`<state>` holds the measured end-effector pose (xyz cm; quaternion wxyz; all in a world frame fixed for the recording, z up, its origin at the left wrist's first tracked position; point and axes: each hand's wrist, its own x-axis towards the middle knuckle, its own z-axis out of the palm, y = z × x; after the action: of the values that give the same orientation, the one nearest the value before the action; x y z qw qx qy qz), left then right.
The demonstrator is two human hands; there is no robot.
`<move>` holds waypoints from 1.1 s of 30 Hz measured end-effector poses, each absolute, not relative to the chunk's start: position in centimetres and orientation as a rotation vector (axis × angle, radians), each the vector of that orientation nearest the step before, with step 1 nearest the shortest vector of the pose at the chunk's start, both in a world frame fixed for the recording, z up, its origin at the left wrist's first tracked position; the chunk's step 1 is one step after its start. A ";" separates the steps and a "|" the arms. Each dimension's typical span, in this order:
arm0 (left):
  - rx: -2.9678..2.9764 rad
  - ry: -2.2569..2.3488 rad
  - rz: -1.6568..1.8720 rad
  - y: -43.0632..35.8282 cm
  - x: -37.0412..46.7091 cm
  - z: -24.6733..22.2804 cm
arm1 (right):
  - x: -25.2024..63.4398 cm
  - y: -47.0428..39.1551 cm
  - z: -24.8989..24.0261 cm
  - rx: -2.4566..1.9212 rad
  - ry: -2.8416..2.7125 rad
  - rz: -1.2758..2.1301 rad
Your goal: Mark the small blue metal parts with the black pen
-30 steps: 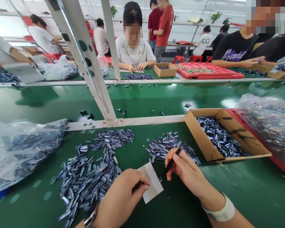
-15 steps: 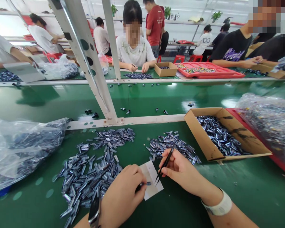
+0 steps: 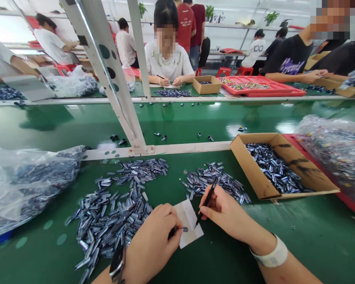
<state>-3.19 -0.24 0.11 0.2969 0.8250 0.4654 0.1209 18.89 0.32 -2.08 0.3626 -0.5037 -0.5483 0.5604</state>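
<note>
My left hand [image 3: 158, 240] pinches a small dark metallic piece [image 3: 185, 229] that pokes out past its fingertips over a pale paper card [image 3: 189, 225]. Black tweezers [image 3: 206, 203] are gripped in my right hand [image 3: 221, 209], their tips pressed together and pointing down at the card's right part. A large pile of dark glossy pieces [image 3: 112, 221] spreads beside and behind my left hand. Behind my right hand lies a smaller pile [image 3: 214, 179] of similar pieces.
An open cardboard box [image 3: 254, 179] of dark pieces stands at the right, near a plastic bag [image 3: 337, 150] on a red tray. Another filled bag [image 3: 32, 185] lies left. Behind a white rail [image 3: 189, 147], small parts sit on a green belt [image 3: 177, 122]; people work beyond.
The tweezers' tips have closed together, and my right hand has shifted very slightly. The small parts on the belt have moved a little to the right.
</note>
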 end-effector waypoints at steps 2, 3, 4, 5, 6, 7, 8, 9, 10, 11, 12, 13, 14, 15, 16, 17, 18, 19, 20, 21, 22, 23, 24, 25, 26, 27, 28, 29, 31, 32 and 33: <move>2.183 1.239 0.330 -0.2 -3.3 0.1 | 18.9 0.3 -2.2 -1.299 -1.415 1.439; 2.175 1.243 0.334 -0.1 -3.4 0.0 | 18.9 0.3 -2.3 -1.297 -1.415 1.441; 2.167 1.247 0.334 -0.1 -3.5 0.0 | 19.0 0.3 -2.3 -1.293 -1.411 1.444; 2.162 1.251 0.332 -0.1 -3.5 0.0 | 19.0 0.3 -2.4 -1.289 -1.405 1.448; 2.159 1.256 0.333 -0.1 -3.6 -0.1 | 19.0 0.3 -2.4 -1.285 -1.398 1.453; 2.159 1.260 0.337 -0.1 -3.6 -0.1 | 19.0 0.3 -2.4 -1.282 -1.394 1.458; 2.159 1.262 0.343 -0.2 -3.6 -0.1 | 19.0 0.4 -2.5 -1.281 -1.393 1.462; 2.161 1.263 0.348 -0.2 -3.6 -0.2 | 19.0 0.4 -2.5 -1.282 -1.392 1.465; 2.163 1.261 0.350 -0.2 -3.6 -0.2 | 19.1 0.4 -2.5 -1.284 -1.393 1.469; 2.165 1.257 0.348 -0.3 -3.6 -0.2 | 19.1 0.4 -2.5 -1.285 -1.395 1.472; 2.166 1.251 0.340 -0.3 -3.5 -0.2 | 19.1 0.4 -2.5 -1.286 -1.397 1.476; 2.165 1.246 0.328 -0.3 -3.5 -0.2 | 19.2 0.4 -2.6 -1.285 -1.399 1.479; 2.160 1.246 0.319 -0.3 -3.4 -0.1 | 19.2 0.4 -2.6 -1.284 -1.402 1.483; 2.152 1.250 0.314 -0.3 -3.4 -0.1 | 19.2 0.4 -2.7 -1.284 -1.407 1.487; 2.142 1.256 0.313 -0.3 -3.3 -0.1 | 19.3 0.4 -2.8 -1.284 -1.411 1.491; 2.133 1.263 0.312 -0.2 -3.2 0.0 | 19.3 0.4 -2.8 -1.284 -1.414 1.492; 2.124 1.269 0.311 -0.2 -3.2 0.1 | 19.3 0.4 -2.9 -1.283 -1.415 1.492; 2.115 1.272 0.308 -0.2 -3.1 0.1 | 19.3 0.4 -2.9 -1.282 -1.415 1.491; 2.106 1.275 0.303 -0.1 -3.1 0.2 | 19.2 0.4 -3.0 -1.281 -1.413 1.490; 2.098 1.278 0.295 -0.1 -3.0 0.3 | 19.2 0.4 -3.0 -1.282 -1.411 1.491; 2.092 1.279 0.287 -0.1 -3.0 0.3 | 19.1 0.4 -2.9 -1.286 -1.411 1.496; 2.088 1.282 0.280 -0.1 -3.0 0.3 | 19.1 0.4 -2.9 -1.292 -1.411 1.507; 2.088 1.284 0.274 -0.2 -3.0 0.3 | 19.1 0.4 -2.9 -1.296 -1.411 1.518; 2.093 1.284 0.272 -0.2 -3.0 0.3 | 19.0 0.4 -2.8 -1.299 -1.410 1.529; 2.100 1.283 0.274 -0.2 -3.0 0.2 | 19.0 0.4 -2.8 -1.299 -1.407 1.536; 2.109 1.280 0.277 -0.2 -3.1 0.2 | 19.0 0.4 -2.7 -1.297 -1.401 1.541; 2.116 1.279 0.283 -0.2 -3.1 0.1 | 18.9 0.4 -2.6 -1.295 -1.390 1.540; 2.122 1.278 0.287 -0.2 -3.1 0.1 | 18.9 0.4 -2.4 -1.295 -1.378 1.538; 2.130 1.274 0.294 -0.2 -3.2 0.0 | 18.9 0.4 -2.2 -1.302 -1.341 1.529; 2.133 1.272 0.297 -0.2 -3.2 0.0 | 18.9 0.5 -2.1 -1.309 -1.320 1.521; 2.136 1.272 0.303 -0.2 -3.2 0.0 | 18.8 0.5 -2.0 -1.317 -1.301 1.513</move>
<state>-3.19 -0.21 -0.04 0.3133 0.8100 0.4823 0.1149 18.85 0.50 -1.96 0.3667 -0.5124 -0.5065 0.5886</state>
